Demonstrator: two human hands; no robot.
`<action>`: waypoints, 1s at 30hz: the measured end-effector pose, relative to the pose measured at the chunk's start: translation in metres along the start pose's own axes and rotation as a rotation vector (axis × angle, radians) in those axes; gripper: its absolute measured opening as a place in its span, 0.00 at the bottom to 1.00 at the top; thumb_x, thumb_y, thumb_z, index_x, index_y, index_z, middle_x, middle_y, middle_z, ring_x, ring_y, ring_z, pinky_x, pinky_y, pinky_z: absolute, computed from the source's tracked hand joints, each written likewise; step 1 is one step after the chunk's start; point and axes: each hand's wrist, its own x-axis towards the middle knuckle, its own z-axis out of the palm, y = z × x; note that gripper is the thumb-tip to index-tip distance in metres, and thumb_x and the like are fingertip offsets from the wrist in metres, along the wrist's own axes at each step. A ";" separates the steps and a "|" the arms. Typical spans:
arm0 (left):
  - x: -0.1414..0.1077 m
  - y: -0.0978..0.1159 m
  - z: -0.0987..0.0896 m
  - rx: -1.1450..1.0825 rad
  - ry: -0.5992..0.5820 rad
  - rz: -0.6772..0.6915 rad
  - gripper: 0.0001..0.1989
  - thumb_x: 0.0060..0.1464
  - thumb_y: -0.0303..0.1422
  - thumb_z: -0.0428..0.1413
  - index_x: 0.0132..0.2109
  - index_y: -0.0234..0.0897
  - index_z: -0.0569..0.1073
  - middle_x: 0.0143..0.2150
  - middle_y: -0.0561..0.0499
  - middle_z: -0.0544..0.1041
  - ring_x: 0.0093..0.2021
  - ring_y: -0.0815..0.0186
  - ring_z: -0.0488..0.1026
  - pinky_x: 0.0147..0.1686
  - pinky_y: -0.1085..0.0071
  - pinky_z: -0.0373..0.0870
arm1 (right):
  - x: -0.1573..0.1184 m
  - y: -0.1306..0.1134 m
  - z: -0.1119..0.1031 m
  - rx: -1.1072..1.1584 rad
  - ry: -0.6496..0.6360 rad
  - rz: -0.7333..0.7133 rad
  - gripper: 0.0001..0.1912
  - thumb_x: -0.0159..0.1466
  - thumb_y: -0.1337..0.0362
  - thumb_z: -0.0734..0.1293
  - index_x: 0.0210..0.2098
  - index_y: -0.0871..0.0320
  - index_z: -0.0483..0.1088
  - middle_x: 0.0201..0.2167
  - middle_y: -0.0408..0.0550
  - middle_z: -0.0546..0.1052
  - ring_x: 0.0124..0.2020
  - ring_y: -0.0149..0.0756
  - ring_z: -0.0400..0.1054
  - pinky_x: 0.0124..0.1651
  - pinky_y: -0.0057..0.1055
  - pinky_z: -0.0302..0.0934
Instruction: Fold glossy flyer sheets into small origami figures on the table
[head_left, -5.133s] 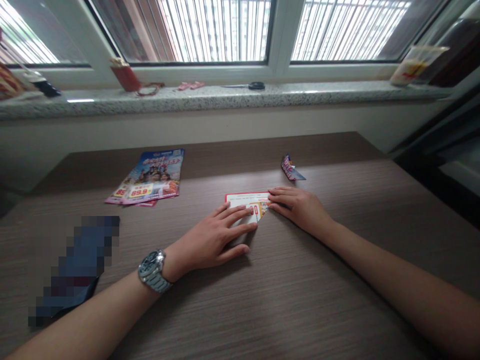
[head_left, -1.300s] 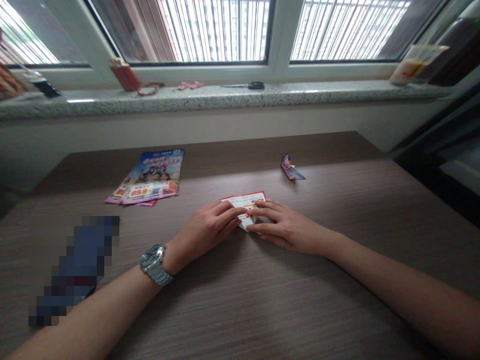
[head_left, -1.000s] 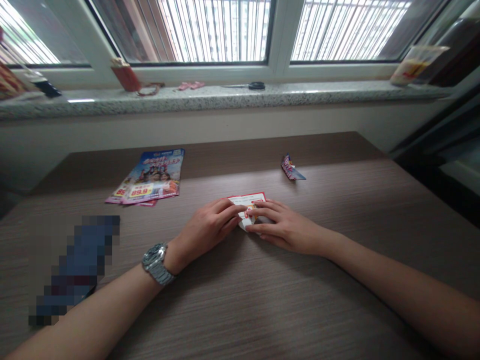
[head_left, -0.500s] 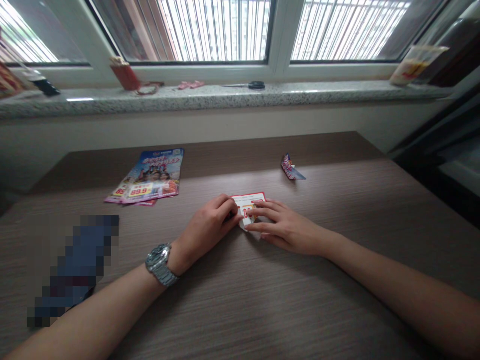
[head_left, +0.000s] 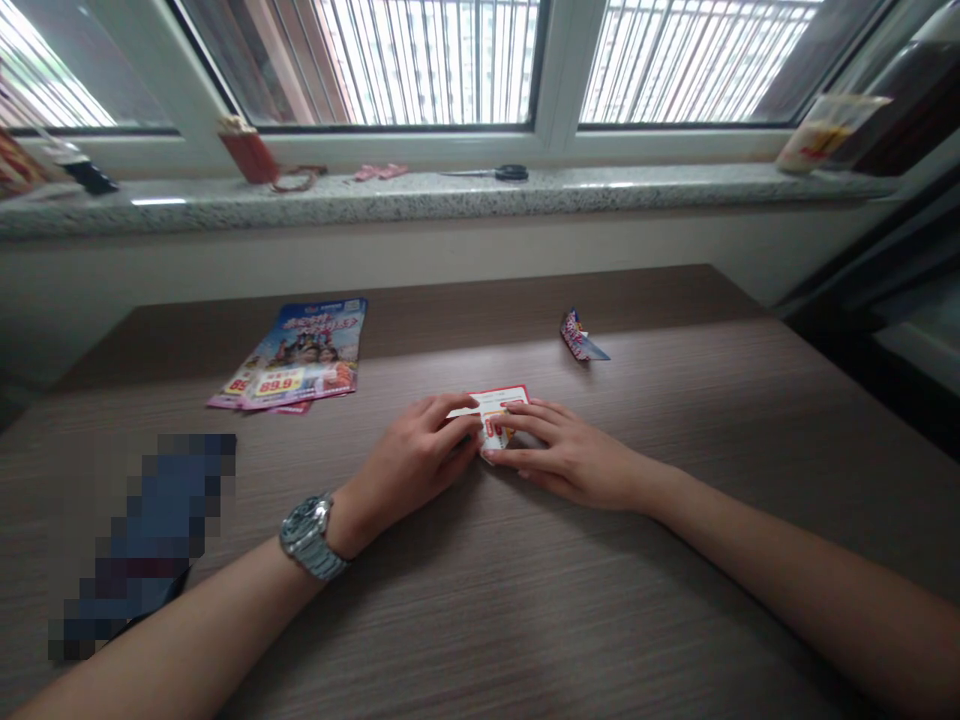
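Observation:
A small folded flyer (head_left: 492, 402), white with a red edge and red and yellow print, lies on the table between my hands. My left hand (head_left: 427, 440), with a metal watch (head_left: 309, 535) on its wrist, has its fingers bent around the flyer's left side, thumb and fingers close together there. Across the right part of the flyer rests my right hand (head_left: 574, 450), its fingers stretched out and apart, pressing on the paper. Both hands cover much of the flyer, so its full outline is hidden.
Printed flyers (head_left: 307, 350) lie stacked at the back left. A folded paper piece (head_left: 581, 338) stands at the back right. A blurred-out dark blue object (head_left: 161, 520) is beside my left forearm. On the windowsill (head_left: 420, 200) are scissors (head_left: 510, 173) and a plastic cup (head_left: 825, 135).
My left hand has loosened its tight pinch and shifted slightly left, with its index finger reaching over the flyer. More white paper shows at the left. The right hand stays nearly in place.

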 end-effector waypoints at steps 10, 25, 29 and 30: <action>-0.004 0.005 -0.009 0.024 -0.081 0.151 0.13 0.68 0.32 0.55 0.56 0.37 0.76 0.57 0.43 0.79 0.56 0.55 0.76 0.58 0.55 0.75 | -0.002 0.003 -0.001 0.050 0.041 0.002 0.23 0.72 0.62 0.65 0.66 0.49 0.67 0.68 0.54 0.67 0.72 0.49 0.54 0.70 0.55 0.55; -0.005 0.006 -0.007 -0.025 -0.219 0.120 0.23 0.70 0.35 0.52 0.69 0.40 0.66 0.67 0.41 0.71 0.66 0.53 0.68 0.64 0.51 0.70 | -0.003 0.006 0.002 0.113 0.089 0.074 0.24 0.73 0.60 0.64 0.67 0.52 0.64 0.66 0.55 0.69 0.69 0.47 0.60 0.70 0.53 0.58; -0.006 0.005 -0.006 -0.021 -0.232 0.095 0.24 0.70 0.36 0.53 0.70 0.40 0.64 0.67 0.41 0.70 0.66 0.52 0.68 0.64 0.51 0.70 | -0.003 0.006 0.003 0.103 0.088 0.082 0.23 0.73 0.60 0.65 0.67 0.53 0.66 0.67 0.57 0.69 0.69 0.47 0.60 0.69 0.51 0.58; -0.006 0.005 -0.005 -0.020 -0.231 0.089 0.24 0.70 0.36 0.53 0.70 0.40 0.64 0.67 0.41 0.70 0.66 0.52 0.68 0.64 0.51 0.70 | -0.003 0.006 0.003 0.105 0.086 0.079 0.24 0.73 0.61 0.65 0.67 0.53 0.66 0.66 0.56 0.69 0.70 0.47 0.59 0.70 0.51 0.58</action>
